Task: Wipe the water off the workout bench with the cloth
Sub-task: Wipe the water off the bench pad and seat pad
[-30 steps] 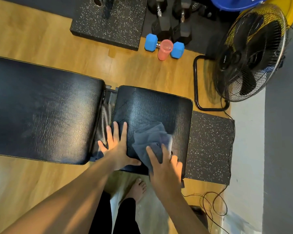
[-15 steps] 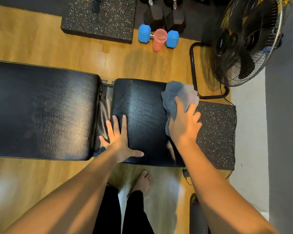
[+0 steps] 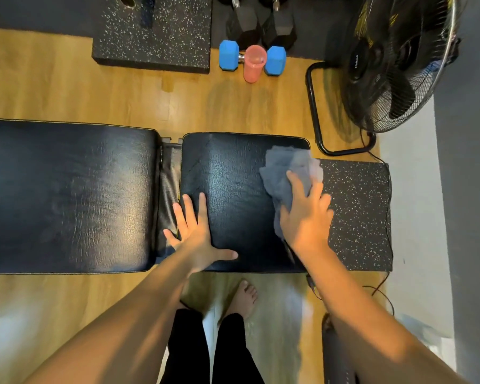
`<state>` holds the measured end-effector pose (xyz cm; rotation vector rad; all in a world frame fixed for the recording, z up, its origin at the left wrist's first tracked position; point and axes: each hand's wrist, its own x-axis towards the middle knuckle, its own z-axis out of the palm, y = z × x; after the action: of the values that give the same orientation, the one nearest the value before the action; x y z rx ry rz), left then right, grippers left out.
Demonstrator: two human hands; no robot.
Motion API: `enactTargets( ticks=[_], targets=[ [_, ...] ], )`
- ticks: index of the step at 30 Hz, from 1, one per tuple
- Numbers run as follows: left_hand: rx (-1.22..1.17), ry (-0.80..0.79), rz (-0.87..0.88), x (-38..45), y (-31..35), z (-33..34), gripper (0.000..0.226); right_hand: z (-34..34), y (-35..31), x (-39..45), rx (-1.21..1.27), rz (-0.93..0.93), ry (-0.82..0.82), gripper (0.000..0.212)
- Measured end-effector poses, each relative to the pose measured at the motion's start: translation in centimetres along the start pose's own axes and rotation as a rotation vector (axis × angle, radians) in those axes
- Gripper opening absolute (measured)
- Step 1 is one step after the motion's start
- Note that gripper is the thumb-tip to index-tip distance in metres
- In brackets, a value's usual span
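The grey cloth [image 3: 284,176] lies bunched at the right end of the bench's black seat surface [image 3: 233,176], the right hand [image 3: 306,217] pressing it with straight fingers. The left hand [image 3: 197,234] rests flat, fingers spread wide, near the seat's left edge.

Black bench [image 3: 233,176] bears a grey cloth [image 3: 283,173] and both hands

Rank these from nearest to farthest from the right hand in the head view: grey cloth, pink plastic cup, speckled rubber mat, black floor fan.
1. Grey cloth: under the right hand, on the seat pad.
2. Speckled black rubber mat: just right of the hand.
3. Black floor fan: up and right.
4. Pink plastic cup: far up, between blue dumbbell heads.
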<state>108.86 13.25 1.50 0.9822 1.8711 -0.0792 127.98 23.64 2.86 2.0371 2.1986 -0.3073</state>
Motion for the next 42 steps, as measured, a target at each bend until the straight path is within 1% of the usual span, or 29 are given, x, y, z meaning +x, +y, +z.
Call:
enactTargets(
  ticks=[3, 5, 10, 13, 16, 18, 20, 22, 25, 28, 30, 32, 34, 37, 39, 42],
  targets=[
    [-0.004, -0.002, 0.010, 0.1, -0.2, 0.1, 0.161, -0.8, -0.3, 4.7, 0.111, 0.139, 0.042, 0.064],
    [0.001, -0.001, 0.013, 0.0, -0.3, 0.1, 0.161, -1.2, -0.2, 5.6, 0.183, 0.188, 0.064, 0.061],
    [0.006, 0.003, 0.022, -0.1, -0.1, 0.0, 0.159, -0.4, 0.8, 1.2, 0.204, 0.163, 0.041, 0.063],
    [-0.002, -0.001, 0.017, -0.2, 0.0, -0.1, 0.159, 0.7, 1.8, -4.0, 0.116, 0.126, 0.033, 0.065],
    [-0.014, -0.012, 0.031, -0.5, 0.0, -0.2, 0.159, 2.0, 2.4, -9.5, 0.044, 0.052, 0.004, 0.073],
    [-0.022, -0.019, 0.037, -0.5, 0.1, -0.3, 0.159, 2.2, 2.4, -11.3, 0.001, 0.039, -0.024, 0.074],
    [-0.022, -0.017, 0.037, -0.6, 0.0, -0.3, 0.159, 1.5, 2.2, -10.5, 0.002, 0.032, -0.033, 0.073],
    [-0.012, -0.013, 0.032, -0.5, -0.1, -0.2, 0.159, 0.6, 1.9, -7.7, -0.050, 0.029, -0.056, 0.071],
    [0.023, -0.011, 0.018, -0.6, 0.0, -0.1, 0.159, -0.7, 0.9, -1.3, -0.054, 0.048, 0.012, 0.071],
    [0.062, -0.024, -0.009, -0.7, 0.4, -0.2, 0.158, -1.3, -0.6, 2.7, 0.029, 0.107, -0.076, 0.072],
    [0.084, -0.023, -0.029, -1.0, 0.8, -0.4, 0.158, -1.3, -1.1, 1.2, -0.024, 0.060, -0.038, 0.071],
    [0.096, -0.027, -0.053, -1.2, 1.3, -0.7, 0.158, -0.9, -0.8, -2.6, -0.034, -0.019, -0.019, 0.072],
    [0.102, -0.023, -0.078, -1.3, 1.6, -0.8, 0.158, 0.4, -0.3, -7.2, -0.005, -0.081, -0.047, 0.077],
    [0.111, -0.022, -0.097, -1.1, 1.7, -0.9, 0.158, 2.0, 0.4, -12.3, -0.007, -0.098, -0.125, 0.084],
    [0.131, -0.037, -0.106, -0.9, 1.5, -0.8, 0.158, 2.2, 0.8, -12.9, -0.042, -0.118, -0.110, 0.082],
    [0.180, -0.078, -0.126, -0.3, 1.5, -0.9, 0.159, 1.4, 0.9, -8.9, -0.080, -0.123, -0.039, 0.074]
  ],
)
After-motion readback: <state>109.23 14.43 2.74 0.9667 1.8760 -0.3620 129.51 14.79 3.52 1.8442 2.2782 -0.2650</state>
